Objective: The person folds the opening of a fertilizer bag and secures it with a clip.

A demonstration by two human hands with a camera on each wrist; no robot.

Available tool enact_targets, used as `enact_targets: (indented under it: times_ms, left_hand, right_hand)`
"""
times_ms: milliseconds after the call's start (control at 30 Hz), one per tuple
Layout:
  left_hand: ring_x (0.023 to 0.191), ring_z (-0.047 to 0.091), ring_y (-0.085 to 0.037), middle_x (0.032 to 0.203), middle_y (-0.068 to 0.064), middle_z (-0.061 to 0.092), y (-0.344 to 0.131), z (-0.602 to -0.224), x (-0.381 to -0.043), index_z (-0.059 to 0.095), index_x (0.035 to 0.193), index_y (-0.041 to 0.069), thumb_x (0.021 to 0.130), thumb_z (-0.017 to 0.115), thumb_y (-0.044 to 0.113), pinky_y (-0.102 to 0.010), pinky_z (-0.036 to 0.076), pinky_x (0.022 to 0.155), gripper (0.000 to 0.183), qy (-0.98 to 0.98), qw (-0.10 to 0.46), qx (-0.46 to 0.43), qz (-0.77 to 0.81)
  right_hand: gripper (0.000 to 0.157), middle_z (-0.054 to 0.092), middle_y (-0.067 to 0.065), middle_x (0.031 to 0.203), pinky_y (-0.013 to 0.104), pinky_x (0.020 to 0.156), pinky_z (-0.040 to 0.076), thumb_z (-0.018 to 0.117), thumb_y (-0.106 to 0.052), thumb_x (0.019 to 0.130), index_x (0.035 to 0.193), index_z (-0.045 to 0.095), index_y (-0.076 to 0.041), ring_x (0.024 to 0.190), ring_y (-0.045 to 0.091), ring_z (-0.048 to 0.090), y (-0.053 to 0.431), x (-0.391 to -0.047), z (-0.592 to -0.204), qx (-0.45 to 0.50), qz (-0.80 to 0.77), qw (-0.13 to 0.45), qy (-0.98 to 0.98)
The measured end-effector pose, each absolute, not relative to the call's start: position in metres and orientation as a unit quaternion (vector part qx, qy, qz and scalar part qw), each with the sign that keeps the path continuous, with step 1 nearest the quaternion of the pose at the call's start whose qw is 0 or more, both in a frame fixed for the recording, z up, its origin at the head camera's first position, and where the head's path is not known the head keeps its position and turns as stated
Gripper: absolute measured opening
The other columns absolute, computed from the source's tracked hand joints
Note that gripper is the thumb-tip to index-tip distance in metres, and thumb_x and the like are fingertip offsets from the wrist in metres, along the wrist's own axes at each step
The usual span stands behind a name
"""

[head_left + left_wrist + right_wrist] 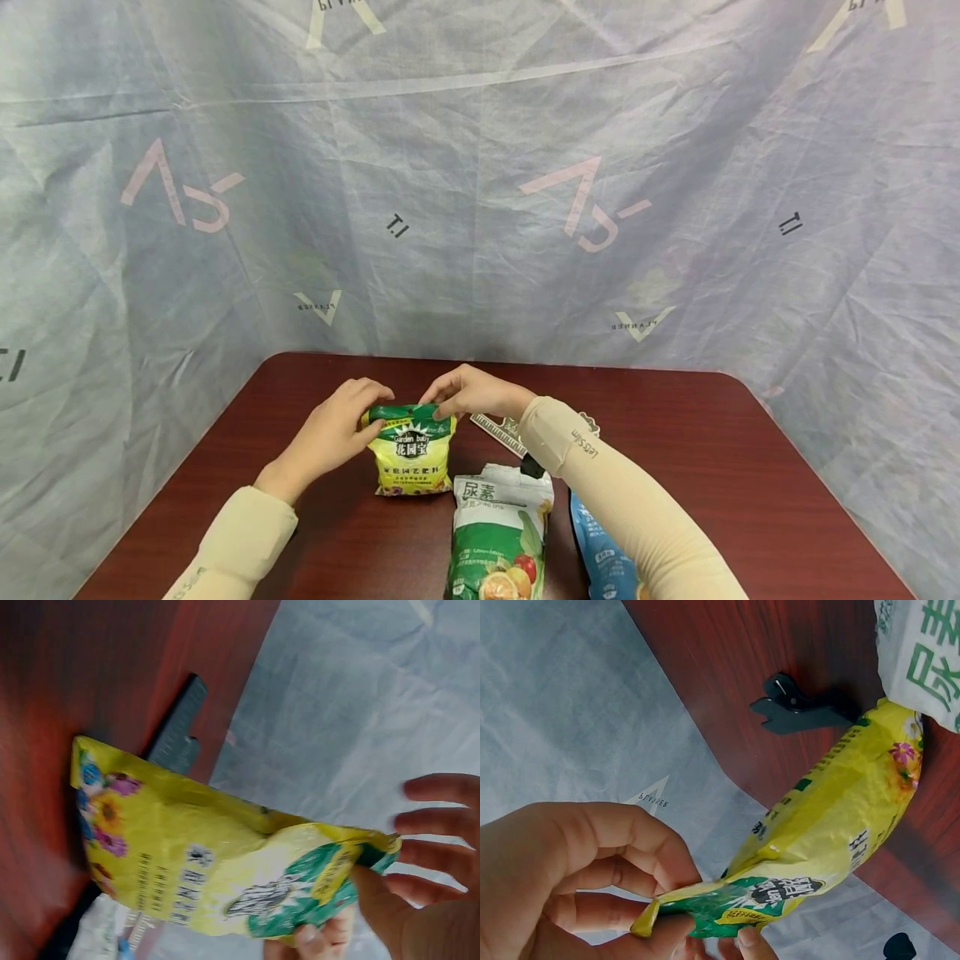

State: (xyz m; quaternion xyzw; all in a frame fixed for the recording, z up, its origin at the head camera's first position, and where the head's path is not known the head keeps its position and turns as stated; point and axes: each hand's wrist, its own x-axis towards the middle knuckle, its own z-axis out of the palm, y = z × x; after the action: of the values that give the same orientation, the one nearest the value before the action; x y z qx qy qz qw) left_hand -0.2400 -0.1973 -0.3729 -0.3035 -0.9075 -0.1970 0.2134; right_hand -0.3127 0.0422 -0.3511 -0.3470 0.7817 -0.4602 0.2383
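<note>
A yellow fertilizer bag (412, 454) with a green top band stands upright over the table, its printed front towards me in the head view. My right hand (474, 392) pinches the bag's top edge near the right corner; the right wrist view shows thumb and fingers of this hand (607, 877) on the green band. At the opposite top corner, my left hand (337, 429) holds the bag with the thumb on its front. The other fingers of the left hand (435, 855) are spread behind that corner in the left wrist view.
A green and white urea bag (498, 542) lies just right of the yellow one, and a blue pouch (603, 550) is partly under my right forearm. Behind them is a pale ruler (498, 433). A black notched object (802, 709) lies on the dark red table (675, 417).
</note>
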Motion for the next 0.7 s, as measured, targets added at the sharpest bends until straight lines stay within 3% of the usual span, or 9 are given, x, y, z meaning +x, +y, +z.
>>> enact_targets:
  times_ms: [100, 233, 500, 700]
  left_hand:
    - [0.113, 0.044, -0.025, 0.121, -0.006, 0.052, -0.193, -0.377, -0.235, 0.059, 0.113, 0.010, 0.073, 0.074, 0.010, -0.043, 0.043, 0.085, 0.043, -0.885, 0.302, -0.326, -0.138]
    - [0.125, 0.034, -0.034, 0.133, -0.014, 0.043, -0.189, -0.383, -0.227, 0.054, 0.124, 0.007, 0.071, 0.072, 0.014, -0.054, 0.034, 0.092, 0.057, -0.868, 0.356, -0.337, -0.079]
    - [0.134, 0.019, -0.035, 0.148, -0.011, 0.024, -0.181, -0.401, -0.204, 0.037, 0.140, 0.007, 0.075, 0.069, 0.031, -0.059, 0.013, 0.102, 0.076, -0.894, 0.310, -0.322, -0.005]
    - [0.136, 0.014, -0.033, 0.151, -0.010, 0.016, -0.181, -0.413, -0.199, 0.029, 0.143, 0.005, 0.076, 0.070, 0.040, -0.057, 0.008, 0.105, 0.086, -0.911, 0.279, -0.303, 0.031]
  right_hand:
    - [0.022, 0.068, 0.003, 0.087, 0.032, 0.058, 0.049, 0.066, -0.002, 0.082, 0.100, 0.071, -0.013, 0.071, 0.014, 0.060, 0.043, -0.316, -0.355, -0.347, -0.456, 0.236, 0.785]
    - [0.022, 0.068, 0.002, 0.089, 0.037, 0.061, 0.050, 0.066, -0.004, 0.082, 0.101, 0.070, -0.014, 0.074, 0.016, 0.061, 0.043, -0.317, -0.355, -0.352, -0.451, 0.231, 0.787]
    - [0.022, 0.067, 0.002, 0.088, 0.035, 0.061, 0.051, 0.065, -0.004, 0.083, 0.102, 0.070, -0.015, 0.076, 0.017, 0.061, 0.043, -0.317, -0.358, -0.355, -0.447, 0.226, 0.789]
    - [0.022, 0.068, 0.002, 0.087, 0.032, 0.058, 0.050, 0.065, -0.004, 0.083, 0.102, 0.070, -0.014, 0.073, 0.016, 0.061, 0.044, -0.316, -0.359, -0.358, -0.452, 0.227, 0.785]
